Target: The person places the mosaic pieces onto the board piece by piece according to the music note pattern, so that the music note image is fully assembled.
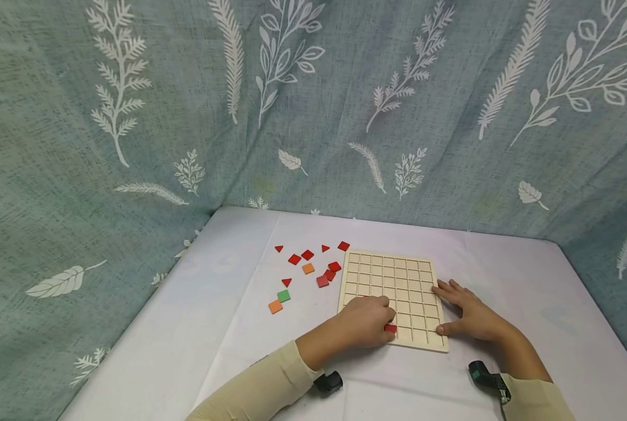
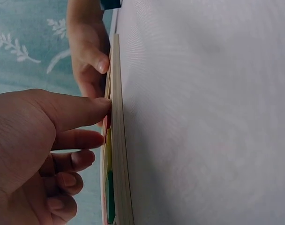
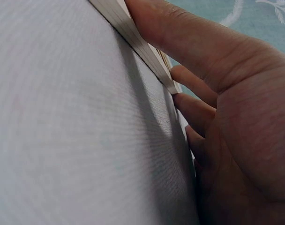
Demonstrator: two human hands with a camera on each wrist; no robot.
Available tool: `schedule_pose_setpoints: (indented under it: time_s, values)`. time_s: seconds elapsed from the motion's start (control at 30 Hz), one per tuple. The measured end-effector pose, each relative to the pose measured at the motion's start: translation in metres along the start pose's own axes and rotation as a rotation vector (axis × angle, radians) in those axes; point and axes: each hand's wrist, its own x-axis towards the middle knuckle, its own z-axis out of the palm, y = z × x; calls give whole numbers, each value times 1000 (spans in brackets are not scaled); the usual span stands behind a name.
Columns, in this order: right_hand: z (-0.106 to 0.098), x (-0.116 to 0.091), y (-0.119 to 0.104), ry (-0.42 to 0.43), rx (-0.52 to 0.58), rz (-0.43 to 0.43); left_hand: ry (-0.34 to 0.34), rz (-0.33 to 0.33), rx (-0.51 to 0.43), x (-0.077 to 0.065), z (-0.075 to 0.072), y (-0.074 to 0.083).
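A light wooden grid board (image 1: 416, 304) lies flat on the table. My left hand (image 1: 363, 321) reaches over its near left part, thumb and index finger pinching a red square tile (image 1: 390, 328) in the row along the near edge. Its other fingers are bent in the left wrist view, where a yellow tile (image 2: 109, 150) and a green tile (image 2: 110, 197) show beside the board's edge. At the board's right side my right hand (image 1: 471, 314) rests with fingers spread, thumb and fingertips touching the edge. The left hand hides some of the near cells.
Left of the board lie several loose red squares (image 1: 295, 259), small red triangles (image 1: 286, 282), two orange squares (image 1: 275, 306) and a green square (image 1: 284, 296). A patterned curtain (image 1: 313, 117) stands behind the white table (image 1: 250, 345). Dark devices (image 1: 328, 383) sit at both wrists.
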Motion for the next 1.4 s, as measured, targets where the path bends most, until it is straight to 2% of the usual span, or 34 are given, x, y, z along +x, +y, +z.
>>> schedule_pose_setpoints:
  time_s: [0.37,0.6,0.9,1.07,1.27,1.4]
  values:
    - [-1,-1,1,0,1,-11,-22,15,-23,-2,-4,-1]
    - [0,0,2,3,9,-7,-7,13,-46,-2,-2,-3]
    - [0,0,1,0,5,-4,-32,11,-69,-2,-2,-5]
    - [0,0,0,-3,8,8,-42,27,-67,-4,-7,-7]
    - [-1,0,-1,-3,11,1,-50,5,-127,-10,-17,-20]
    - [-2,-1,-2,-8,12,2,-19,34,-158,-18,-16,-33]
